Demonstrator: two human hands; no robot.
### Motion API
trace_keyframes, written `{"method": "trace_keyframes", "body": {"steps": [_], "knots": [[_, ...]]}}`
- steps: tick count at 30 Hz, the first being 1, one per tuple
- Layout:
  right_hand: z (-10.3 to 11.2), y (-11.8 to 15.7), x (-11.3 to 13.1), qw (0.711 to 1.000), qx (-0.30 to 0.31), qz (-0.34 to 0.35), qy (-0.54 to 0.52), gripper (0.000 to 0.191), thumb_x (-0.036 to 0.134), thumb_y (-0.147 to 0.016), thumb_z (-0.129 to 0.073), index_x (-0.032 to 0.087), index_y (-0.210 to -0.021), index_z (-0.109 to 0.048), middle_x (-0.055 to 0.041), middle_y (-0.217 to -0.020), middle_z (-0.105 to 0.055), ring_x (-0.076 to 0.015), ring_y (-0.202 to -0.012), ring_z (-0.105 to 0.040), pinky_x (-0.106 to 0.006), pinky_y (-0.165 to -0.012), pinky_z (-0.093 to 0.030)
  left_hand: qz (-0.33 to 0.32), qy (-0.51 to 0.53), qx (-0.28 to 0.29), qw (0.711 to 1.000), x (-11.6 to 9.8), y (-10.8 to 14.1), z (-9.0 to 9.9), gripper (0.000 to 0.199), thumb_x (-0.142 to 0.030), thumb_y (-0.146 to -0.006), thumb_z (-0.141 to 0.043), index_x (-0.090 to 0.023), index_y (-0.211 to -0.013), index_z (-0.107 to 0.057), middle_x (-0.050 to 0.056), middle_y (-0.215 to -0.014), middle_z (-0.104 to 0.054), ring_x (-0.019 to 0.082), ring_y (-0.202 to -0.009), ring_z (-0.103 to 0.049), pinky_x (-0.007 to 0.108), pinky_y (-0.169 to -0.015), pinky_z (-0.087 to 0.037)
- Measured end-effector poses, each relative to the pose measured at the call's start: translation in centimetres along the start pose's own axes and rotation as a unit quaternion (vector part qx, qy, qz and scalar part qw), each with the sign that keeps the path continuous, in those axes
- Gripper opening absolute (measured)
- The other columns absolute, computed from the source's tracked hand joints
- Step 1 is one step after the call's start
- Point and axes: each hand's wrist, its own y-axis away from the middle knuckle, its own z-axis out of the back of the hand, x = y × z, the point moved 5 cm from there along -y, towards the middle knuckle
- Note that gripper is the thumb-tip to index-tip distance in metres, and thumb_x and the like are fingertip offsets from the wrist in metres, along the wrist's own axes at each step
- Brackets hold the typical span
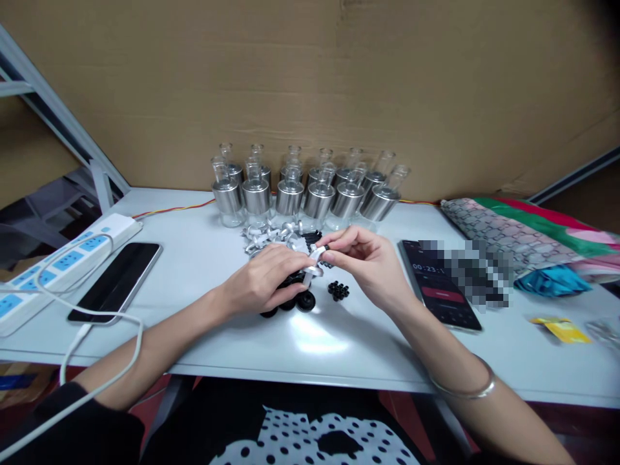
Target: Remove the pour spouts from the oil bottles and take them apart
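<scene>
My left hand (264, 278) is closed, its thumb and fingers gripping a silver spout-like piece (314, 263) with a round flange. My right hand (371, 261) pinches a small black tip (326, 247) at the upper end of that piece. Behind the hands lies a pile of similar silver pieces (271, 234), beside some thin black parts (312, 237). Black round discs (305, 301) lie under and in front of my left hand, which partly hides them. A cluster of tiny black caps (338, 290) sits just below my right hand.
Two rows of glass bottles with metal sleeves (290, 197) stand at the back against cardboard (271, 77). On the left are a power strip (68, 265), a dark phone (116, 282) and a white cable (138, 336). A phone showing a timer (440, 294), patterned fabric (523, 236) and a yellow packet (562, 329) are right.
</scene>
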Motion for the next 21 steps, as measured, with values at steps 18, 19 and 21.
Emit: {"method": "trace_keyframes", "body": {"steps": [18, 19, 21], "knots": [[1.8, -0.4, -0.5, 0.997, -0.073, 0.011, -0.013, 0.012, 0.028, -0.076, -0.071, 0.022, -0.086, -0.068, 0.0039, -0.068, -0.063, -0.0079, -0.066, -0.057, -0.021, -0.065, -0.047, 0.063, -0.017, 0.213, 0.975, 1.4, 0.6, -2.0, 0.02, -0.025, -0.084, -0.049, -0.015, -0.097, -0.06, 0.007, -0.099, -0.064, 0.022, -0.097, -0.056, 0.039, -0.09, -0.041], [1.8, -0.4, -0.5, 0.997, -0.072, 0.01, -0.014, 0.012, 0.028, -0.076, -0.071, 0.022, -0.086, -0.068, 0.004, -0.068, -0.063, -0.0077, -0.066, -0.057, -0.021, -0.064, -0.046, 0.056, -0.018, 0.205, 0.977, 1.2, 0.6, -2.0, 0.018, -0.023, -0.086, -0.048, -0.014, -0.095, -0.06, 0.007, -0.096, -0.065, 0.021, -0.094, -0.056, 0.038, -0.089, -0.041], [1.7, -0.4, -0.5, 0.997, -0.075, 0.004, -0.019, 0.013, 0.029, -0.076, -0.071, 0.022, -0.086, -0.067, 0.0039, -0.07, -0.063, -0.0073, -0.066, -0.057, -0.02, -0.065, -0.047, 0.045, -0.022, 0.177, 0.983, 1.0, 0.4, -1.8, 0.017, -0.021, -0.086, -0.048, -0.013, -0.094, -0.06, 0.007, -0.091, -0.065, 0.019, -0.089, -0.057, 0.036, -0.085, -0.043]]}}
